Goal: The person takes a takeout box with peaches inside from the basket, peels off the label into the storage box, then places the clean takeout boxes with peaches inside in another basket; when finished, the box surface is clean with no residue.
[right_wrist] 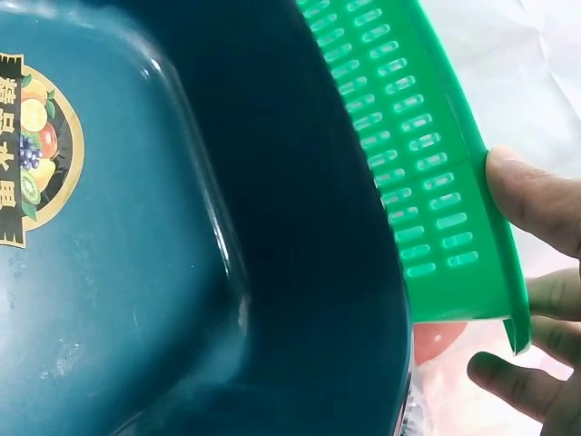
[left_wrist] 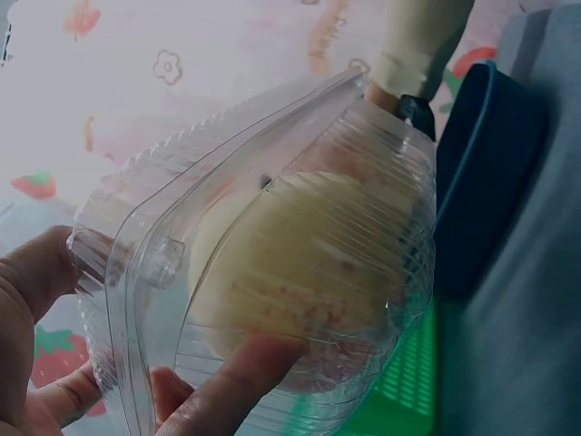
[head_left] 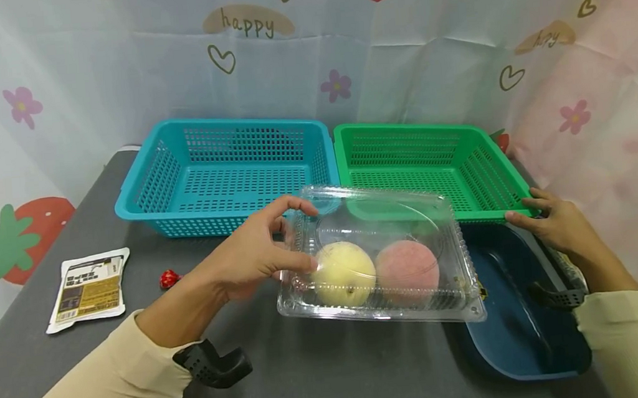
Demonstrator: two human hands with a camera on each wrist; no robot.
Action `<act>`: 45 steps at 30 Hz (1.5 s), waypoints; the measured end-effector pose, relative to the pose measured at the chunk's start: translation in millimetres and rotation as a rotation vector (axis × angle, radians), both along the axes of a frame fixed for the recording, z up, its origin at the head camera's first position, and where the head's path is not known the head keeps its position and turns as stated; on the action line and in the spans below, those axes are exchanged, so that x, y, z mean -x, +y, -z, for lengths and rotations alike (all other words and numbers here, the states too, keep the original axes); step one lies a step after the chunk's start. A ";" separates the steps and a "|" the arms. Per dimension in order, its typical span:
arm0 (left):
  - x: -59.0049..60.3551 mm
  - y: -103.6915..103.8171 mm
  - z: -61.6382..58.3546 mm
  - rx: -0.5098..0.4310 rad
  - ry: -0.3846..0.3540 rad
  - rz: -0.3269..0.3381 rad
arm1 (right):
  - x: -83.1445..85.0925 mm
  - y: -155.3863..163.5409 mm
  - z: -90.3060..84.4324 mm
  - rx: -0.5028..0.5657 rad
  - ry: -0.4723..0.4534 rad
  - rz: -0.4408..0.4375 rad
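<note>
My left hand (head_left: 261, 247) grips the left end of a clear plastic clamshell box (head_left: 379, 216), holding it up off the table and tilted. Through its wall show a yellow peach-like fruit (head_left: 344, 275) and a pink one (head_left: 408, 273). The left wrist view has the thumb and fingers (left_wrist: 241, 381) on the box's end, the yellow fruit close behind the plastic. At the near right corner of the green basket (head_left: 424, 175), my right hand (head_left: 559, 220) holds the rim between thumb and fingers.
A dark blue basin (head_left: 530, 313) with a fruit label (right_wrist: 41, 145) sits below the green basket's front edge. To the left stands a turquoise basket (head_left: 239, 186). A white and gold pouch (head_left: 87, 289) and a small red-wrapped item (head_left: 169, 278) lie on the grey table.
</note>
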State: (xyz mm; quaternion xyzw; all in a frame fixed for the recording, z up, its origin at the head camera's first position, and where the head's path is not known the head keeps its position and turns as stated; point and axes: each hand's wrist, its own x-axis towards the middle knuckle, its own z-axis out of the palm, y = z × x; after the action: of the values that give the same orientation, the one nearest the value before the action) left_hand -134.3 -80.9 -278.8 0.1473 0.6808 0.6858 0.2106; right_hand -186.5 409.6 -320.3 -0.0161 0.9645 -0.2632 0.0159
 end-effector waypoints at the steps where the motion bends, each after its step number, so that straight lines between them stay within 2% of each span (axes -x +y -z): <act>1: 2.0 2.0 -2.9 0.002 0.004 0.001 | -0.1 0.1 0.1 -0.003 0.000 0.001; 9: 18.5 15.8 -22.1 0.016 0.020 -0.015 | 0.1 0.3 0.1 0.003 0.007 0.004; 16: 32.7 32.0 -38.0 -0.023 -0.015 -0.013 | 0.2 -0.8 0.2 0.017 0.020 0.001; 21: 44.5 41.9 -48.4 -0.056 -0.015 -0.005 | 1.4 0.1 2.7 -0.042 0.066 -0.032; 23: 49.0 45.4 -52.1 -0.041 -0.001 -0.014 | 2.3 0.3 3.5 -0.052 0.088 -0.040; 28: 60.8 56.8 -59.6 -0.030 0.006 -0.027 | 4.2 1.8 2.8 -0.008 0.102 -0.035; 35: 75.9 75.9 -63.5 -0.082 -0.021 -0.012 | 1.9 0.2 2.7 0.016 0.064 0.000; 39: 84.6 86.1 -62.5 -0.076 -0.022 -0.013 | 1.1 -0.5 2.5 0.025 0.031 0.021; 45: 97.8 100.7 -57.6 -0.065 -0.030 -0.030 | 1.7 -2.1 1.5 0.026 0.037 0.025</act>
State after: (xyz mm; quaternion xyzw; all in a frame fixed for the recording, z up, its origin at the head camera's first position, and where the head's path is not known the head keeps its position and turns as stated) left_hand -232.1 19.8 -221.2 0.1334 0.6573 0.7127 0.2054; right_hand -188.2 407.5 -321.8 -0.0093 0.9613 -0.2754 -0.0052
